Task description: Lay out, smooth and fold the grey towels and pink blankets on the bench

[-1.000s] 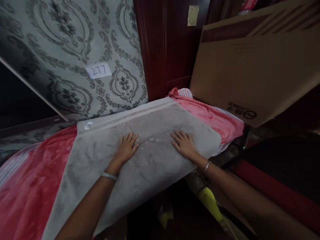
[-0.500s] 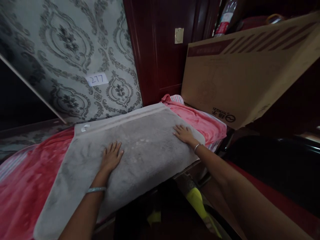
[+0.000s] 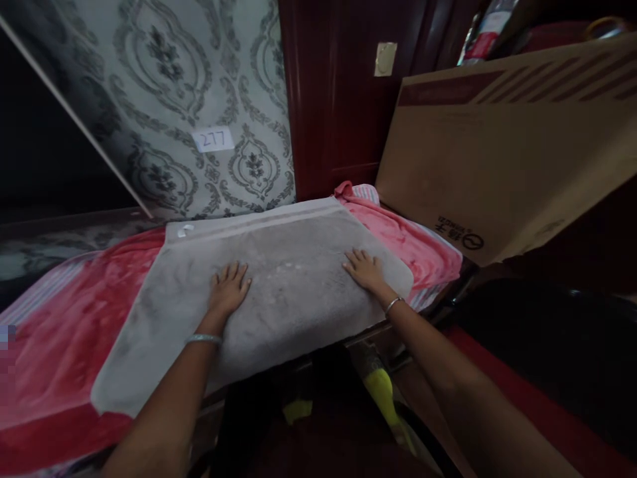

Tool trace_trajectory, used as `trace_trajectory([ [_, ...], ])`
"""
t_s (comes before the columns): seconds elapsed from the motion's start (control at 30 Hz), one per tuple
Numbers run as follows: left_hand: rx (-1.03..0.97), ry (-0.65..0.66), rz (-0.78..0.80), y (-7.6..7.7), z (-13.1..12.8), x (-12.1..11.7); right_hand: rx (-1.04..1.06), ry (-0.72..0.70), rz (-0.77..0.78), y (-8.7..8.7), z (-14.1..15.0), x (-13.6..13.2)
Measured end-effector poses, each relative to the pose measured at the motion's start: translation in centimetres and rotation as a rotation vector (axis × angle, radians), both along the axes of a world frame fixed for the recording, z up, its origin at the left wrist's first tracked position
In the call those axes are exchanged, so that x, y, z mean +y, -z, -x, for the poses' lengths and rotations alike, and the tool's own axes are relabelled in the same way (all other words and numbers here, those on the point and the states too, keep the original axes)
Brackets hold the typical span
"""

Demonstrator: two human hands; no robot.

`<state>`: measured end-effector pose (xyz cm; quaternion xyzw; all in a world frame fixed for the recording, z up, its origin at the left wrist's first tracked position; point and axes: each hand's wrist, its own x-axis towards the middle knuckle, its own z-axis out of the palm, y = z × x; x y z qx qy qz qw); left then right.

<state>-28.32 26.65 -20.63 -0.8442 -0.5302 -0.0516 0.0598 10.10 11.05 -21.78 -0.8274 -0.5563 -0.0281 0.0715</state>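
Observation:
A grey plush mat (image 3: pixel 293 292) with a paler band along its far edge lies spread out in front of me. My left hand (image 3: pixel 229 289) rests flat on its left half, fingers spread. On the right half lies my right hand (image 3: pixel 365 269), also flat with the fingers apart. Neither hand grips anything. Under the mat, a pink-red blanket (image 3: pixel 99 312) shows on the left and again on the right. A small white tag (image 3: pixel 186 231) sits at the mat's far left corner.
Behind the mat is patterned wallpaper with a paper label (image 3: pixel 213 139) reading 277. A dark red door (image 3: pixel 338 99) adjoins it. A large cardboard box (image 3: pixel 497 159) leans at the back right, with a bottle (image 3: pixel 490 33) behind it. A black seat (image 3: pixel 547 338) stands at right.
The view has shifted, so the wall, box and mat appear farther right. Both hands stay flat on the mat, with the right hand slightly nearer to the left one in the picture.

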Motion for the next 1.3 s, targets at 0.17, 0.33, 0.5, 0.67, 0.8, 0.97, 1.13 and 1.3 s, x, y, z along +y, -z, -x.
trace_trajectory([
  [0.17,0.004,-0.011,0.008,-0.3,0.2,-0.8,-0.026,-0.001,0.012,1.2,0.6,-0.2],
  [0.33,-0.001,-0.076,0.001,-0.5,0.1,-1.3,-0.026,-0.002,0.011,1.1,0.5,-0.4],
  [0.5,0.01,-0.145,0.085,-1.2,1.5,-1.3,-0.007,-0.01,0.008,1.5,0.5,-0.4],
  [0.67,0.006,-0.28,0.098,-1.7,7.4,-0.8,-0.014,-0.02,-0.014,2.3,0.0,-0.2],
  [0.8,-0.03,-0.432,0.1,-2.0,13.3,-1.0,-0.022,-0.015,-0.016,2.3,0.0,-0.3],
  [0.97,-0.135,-0.597,0.082,-2.1,16.5,-1.9,-0.036,-0.019,-0.032,2.3,0.2,-0.5],
  [1.13,-0.177,-0.578,0.022,-2.0,16.0,-2.6,-0.032,-0.018,-0.043,2.8,-0.1,-0.4],
  [1.3,-0.189,-0.576,0.001,-1.9,15.9,-2.8,-0.029,-0.016,-0.029,3.0,-0.3,-0.3],
])
